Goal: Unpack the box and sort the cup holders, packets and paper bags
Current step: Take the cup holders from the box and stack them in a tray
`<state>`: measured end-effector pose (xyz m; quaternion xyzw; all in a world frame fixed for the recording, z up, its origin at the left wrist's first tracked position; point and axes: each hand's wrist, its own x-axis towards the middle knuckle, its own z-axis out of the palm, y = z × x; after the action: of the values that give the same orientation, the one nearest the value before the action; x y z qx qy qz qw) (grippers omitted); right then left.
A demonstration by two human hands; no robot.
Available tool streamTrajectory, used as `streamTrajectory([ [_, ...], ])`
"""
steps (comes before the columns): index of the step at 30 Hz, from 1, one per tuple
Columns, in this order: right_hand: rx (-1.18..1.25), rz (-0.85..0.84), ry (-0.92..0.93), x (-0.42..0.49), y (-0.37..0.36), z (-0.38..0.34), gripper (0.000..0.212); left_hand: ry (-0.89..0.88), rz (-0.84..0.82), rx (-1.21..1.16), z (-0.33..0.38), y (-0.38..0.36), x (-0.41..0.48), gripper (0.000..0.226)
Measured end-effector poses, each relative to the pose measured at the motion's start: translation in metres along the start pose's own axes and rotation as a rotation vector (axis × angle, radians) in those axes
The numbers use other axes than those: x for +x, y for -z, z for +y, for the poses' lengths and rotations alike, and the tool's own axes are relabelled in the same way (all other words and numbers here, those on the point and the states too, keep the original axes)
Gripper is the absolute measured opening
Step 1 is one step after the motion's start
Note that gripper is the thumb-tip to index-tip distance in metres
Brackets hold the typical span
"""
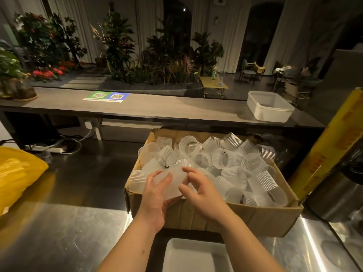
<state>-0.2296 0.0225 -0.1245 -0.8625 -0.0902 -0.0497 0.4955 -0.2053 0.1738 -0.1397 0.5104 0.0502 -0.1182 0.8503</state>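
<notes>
An open cardboard box (255, 216) stands on the steel counter, filled with several translucent ribbed plastic cup holders (225, 160). Above the box's near left corner my left hand (155, 195) grips a flattened stack of cup holders (172, 183), thumb on top and fingers underneath. My right hand (200, 191) is at the stack's right edge, its curled fingers touching it. No packets or paper bags show.
A white tray (176, 256) lies at the near edge below the box. A yellow plastic bag (17, 173) sits at left. A cling film roll box (334, 146) leans at right beside a steel pot (334, 199). A white tub (269, 108) stands on the far shelf.
</notes>
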Motion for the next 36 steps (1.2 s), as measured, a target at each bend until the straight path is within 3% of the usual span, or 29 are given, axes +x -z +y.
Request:
streamTrajectory([
  [2, 0.087, -0.034, 0.025, 0.000, -0.005, -0.002, 0.016, -0.015, 0.005, 0.030, 0.002, 0.002, 0.003, 0.063],
  [4, 0.168, 0.094, -0.012, 0.005, -0.006, 0.001, 0.025, -0.037, 0.009, -0.003, 0.006, 0.006, 0.008, 0.064],
  [6, 0.033, 0.327, -0.116, 0.017, -0.001, 0.007, 0.028, -0.067, 0.014, -0.044, 0.009, 0.010, 0.012, 0.064],
  [8, -0.157, 0.407, -0.229, 0.031, 0.006, 0.012, 0.041, -0.075, 0.017, -0.067, 0.009, 0.015, 0.013, 0.062],
  [12, -0.317, 0.168, -0.274, 0.055, 0.006, 0.012, 0.064, -0.058, -0.013, -0.064, 0.003, 0.022, 0.013, 0.061],
  [16, -0.332, 0.118, -0.322, 0.070, 0.003, 0.008, 0.075, -0.040, -0.014, -0.044, 0.002, 0.022, 0.015, 0.065],
  [19, -0.445, -0.117, -0.329, 0.081, 0.001, 0.009, 0.088, -0.024, -0.021, -0.034, 0.001, 0.023, 0.016, 0.066],
  [22, -0.416, -0.092, -0.320, 0.084, 0.004, 0.009, 0.077, -0.019, -0.014, -0.054, 0.001, 0.023, 0.016, 0.062],
  [26, -0.307, 0.231, -0.156, 0.074, 0.016, 0.007, 0.067, -0.016, -0.022, -0.084, 0.003, 0.023, 0.015, 0.067],
  [28, -0.148, 0.393, -0.129, 0.067, 0.023, 0.008, 0.060, -0.021, -0.033, -0.089, 0.002, 0.023, 0.015, 0.070],
  [30, 0.165, 0.447, -0.185, 0.061, 0.029, 0.006, 0.045, -0.030, -0.042, -0.092, 0.002, 0.022, 0.016, 0.063],
  [32, 0.451, 0.389, -0.279, 0.057, 0.034, 0.001, 0.031, -0.037, -0.057, -0.100, 0.000, 0.019, 0.016, 0.060],
  [36, 0.501, 0.047, -0.341, 0.044, 0.036, -0.005, 0.024, -0.048, -0.069, -0.065, 0.005, 0.010, 0.014, 0.072],
])
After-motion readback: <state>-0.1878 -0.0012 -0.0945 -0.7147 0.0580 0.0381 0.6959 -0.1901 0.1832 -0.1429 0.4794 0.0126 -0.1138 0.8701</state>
